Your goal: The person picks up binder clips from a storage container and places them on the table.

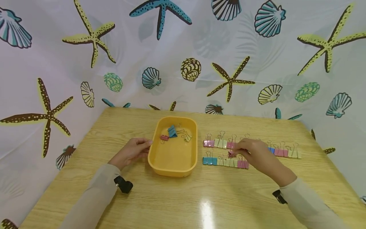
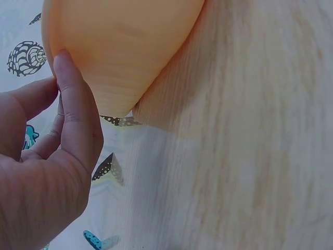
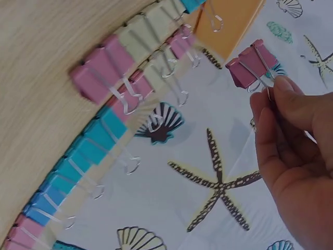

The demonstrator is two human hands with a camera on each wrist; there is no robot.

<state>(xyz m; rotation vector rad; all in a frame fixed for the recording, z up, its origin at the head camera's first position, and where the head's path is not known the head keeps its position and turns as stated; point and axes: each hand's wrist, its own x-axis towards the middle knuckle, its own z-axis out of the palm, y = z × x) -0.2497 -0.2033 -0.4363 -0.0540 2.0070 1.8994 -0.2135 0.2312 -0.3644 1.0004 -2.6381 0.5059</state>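
Observation:
My left hand (image 1: 132, 152) holds the left rim of a yellow plastic bin (image 1: 172, 173); in the left wrist view the thumb and fingers pinch its edge. Inside the bin lie a blue binder clip (image 1: 172, 131), a small red binder clip (image 1: 164, 137) and a pale yellow one (image 1: 187, 137). My right hand (image 3: 296, 140) pinches a pink binder clip (image 3: 252, 63) by its wire handles, body pointing away from the fingers. In the head view this hand is over the rows of clips, hiding part of the back row.
Right of the bin, binder clips stand in two rows, handles up. The front row runs from a blue clip (image 1: 210, 161) to a pink clip (image 1: 243, 164); the longer back row ends at a yellow clip (image 1: 294, 154). A patterned cloth (image 1: 177, 92) hangs behind the wooden table (image 1: 160, 203).

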